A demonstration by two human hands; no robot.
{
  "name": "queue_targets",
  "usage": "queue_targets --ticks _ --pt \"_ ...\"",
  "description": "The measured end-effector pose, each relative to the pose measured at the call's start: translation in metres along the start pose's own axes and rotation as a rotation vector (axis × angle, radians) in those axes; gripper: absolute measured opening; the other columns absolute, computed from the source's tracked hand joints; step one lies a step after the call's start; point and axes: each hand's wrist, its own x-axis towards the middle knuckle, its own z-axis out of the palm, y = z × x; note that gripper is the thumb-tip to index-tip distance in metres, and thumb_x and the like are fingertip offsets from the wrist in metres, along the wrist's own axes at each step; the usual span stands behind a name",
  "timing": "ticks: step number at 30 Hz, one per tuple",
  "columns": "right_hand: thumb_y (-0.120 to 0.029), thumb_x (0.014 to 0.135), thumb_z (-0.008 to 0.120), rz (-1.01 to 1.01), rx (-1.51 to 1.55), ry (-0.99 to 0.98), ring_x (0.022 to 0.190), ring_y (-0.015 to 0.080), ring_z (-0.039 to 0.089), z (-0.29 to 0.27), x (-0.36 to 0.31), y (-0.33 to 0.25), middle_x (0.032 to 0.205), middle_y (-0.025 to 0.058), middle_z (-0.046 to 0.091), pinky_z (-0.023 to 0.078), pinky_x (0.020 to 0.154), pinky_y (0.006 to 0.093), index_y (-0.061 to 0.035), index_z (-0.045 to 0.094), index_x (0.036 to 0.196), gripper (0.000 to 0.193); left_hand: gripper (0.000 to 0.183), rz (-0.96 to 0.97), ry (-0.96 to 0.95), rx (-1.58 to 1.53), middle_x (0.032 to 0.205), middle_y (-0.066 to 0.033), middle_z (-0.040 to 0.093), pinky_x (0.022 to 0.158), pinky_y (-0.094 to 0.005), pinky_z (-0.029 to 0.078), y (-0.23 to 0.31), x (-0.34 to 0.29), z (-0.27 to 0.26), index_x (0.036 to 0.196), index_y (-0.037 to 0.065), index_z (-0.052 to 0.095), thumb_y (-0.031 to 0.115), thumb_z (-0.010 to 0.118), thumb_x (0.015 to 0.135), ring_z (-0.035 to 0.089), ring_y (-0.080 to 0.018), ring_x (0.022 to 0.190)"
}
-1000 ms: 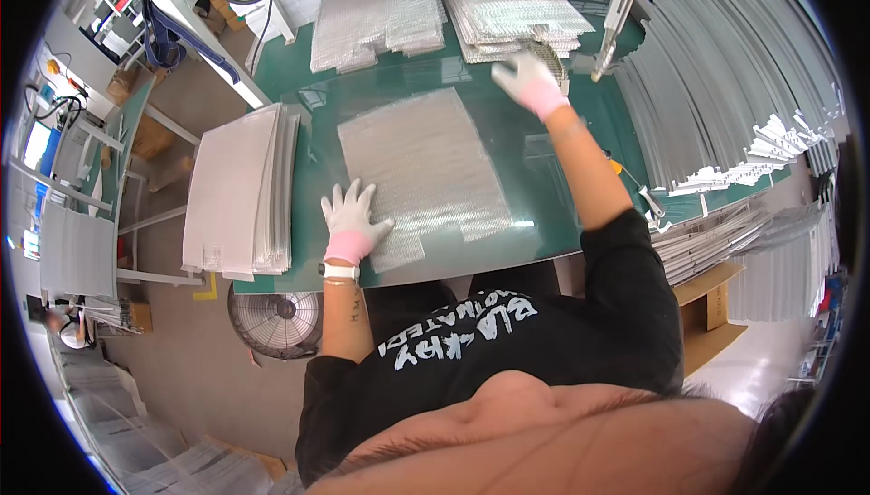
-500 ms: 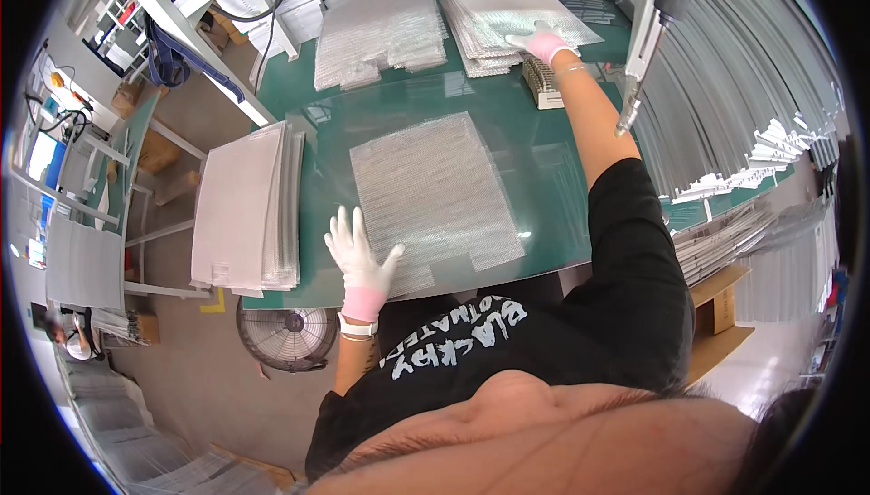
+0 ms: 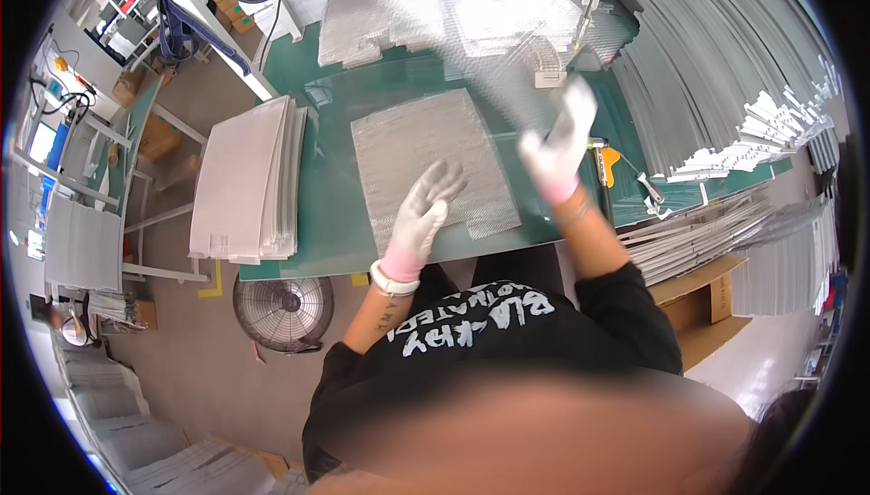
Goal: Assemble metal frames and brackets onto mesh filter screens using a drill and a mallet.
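Observation:
A clear, finely textured plastic sheet point(image 3: 408, 146) with a notched near edge lies flat on the green table point(image 3: 331, 178). Over its near part is my left hand point(image 3: 421, 219), in a white glove with a pink cuff, empty and with its fingers loosely apart. To the right, my gloved right hand point(image 3: 560, 140) is smeared by motion. A second clear plastic sheet point(image 3: 507, 83), also blurred, slants from the far stack down to it and appears gripped at its near edge; the exact grip is unclear.
Clear sheets point(image 3: 385, 10) are stacked at the far side. A pile of white sheets point(image 3: 240, 178) stands at the left edge. A yellow-handled tool point(image 3: 610, 167), a small block point(image 3: 547, 78) and long grey strips point(image 3: 725, 69) are on the right. A floor fan point(image 3: 285, 305) stands below.
My right hand has come back from the far stack toward me, bringing a clear sheet. My left hand has moved right and inward over the flat sheet. The tool on the right is now uncovered.

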Motion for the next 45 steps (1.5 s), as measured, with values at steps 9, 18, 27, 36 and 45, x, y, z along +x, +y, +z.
queue_targets --ticks 9,18,27,36,45 --pt "-0.032 0.076 0.076 0.35 -0.199 -0.491 0.124 0.0458 0.043 -0.041 -0.011 -0.069 0.132 0.0279 0.048 0.034 0.105 0.0521 -0.0111 0.043 0.145 0.08 0.045 0.253 0.46 0.0 0.128 -0.0171 0.058 0.092 -0.0293 0.052 0.0 -0.03 -0.053 0.143 -0.002 0.039 0.0 0.047 0.099 0.062 -0.0203 0.109" --pt "-0.028 0.081 0.071 0.711 -0.178 -0.931 0.072 0.0358 0.064 -0.041 -0.042 -0.056 0.076 0.0191 0.063 0.051 0.068 0.0412 -0.0107 0.033 0.151 0.082 0.093 0.044 0.475 1.389 0.1 -0.0147 0.057 0.08 -0.0366 0.05 -0.006 -0.034 -0.064 0.147 0.001 0.035 0.025 0.085 0.072 0.057 -0.0258 0.086" --pt "-0.029 0.08 0.073 0.676 -0.355 -0.96 0.078 0.0355 0.065 -0.035 -0.094 -0.05 0.086 0.0187 0.066 0.052 0.072 0.0414 -0.0098 0.043 0.145 0.074 0.09 -0.238 0.381 1.434 0.093 -0.0141 0.058 0.078 -0.0414 0.051 -0.027 -0.028 -0.076 0.141 0.002 0.044 0.039 0.084 0.069 0.06 -0.0305 0.084" --pt "-0.028 0.084 0.069 0.679 -0.271 -0.978 0.104 0.0343 0.064 -0.037 -0.1 -0.043 0.117 0.0197 0.065 0.052 0.088 0.0385 -0.0064 0.051 0.138 0.061 0.088 -0.271 0.371 1.491 0.097 -0.0155 0.06 0.078 -0.0414 0.051 -0.025 -0.026 -0.072 0.139 0.003 0.047 0.045 0.082 0.07 0.062 -0.031 0.087" --pt "-0.033 0.085 0.068 0.707 -0.262 -1.109 0.099 0.0362 0.065 -0.038 -0.079 -0.026 0.109 0.0202 0.068 0.051 0.087 0.0423 -0.0069 0.054 0.134 0.058 0.09 -0.328 0.34 1.556 0.101 -0.0174 0.06 0.08 -0.0416 0.053 -0.025 -0.019 -0.076 0.141 0.007 0.046 0.052 0.08 0.07 0.063 -0.0328 0.089"
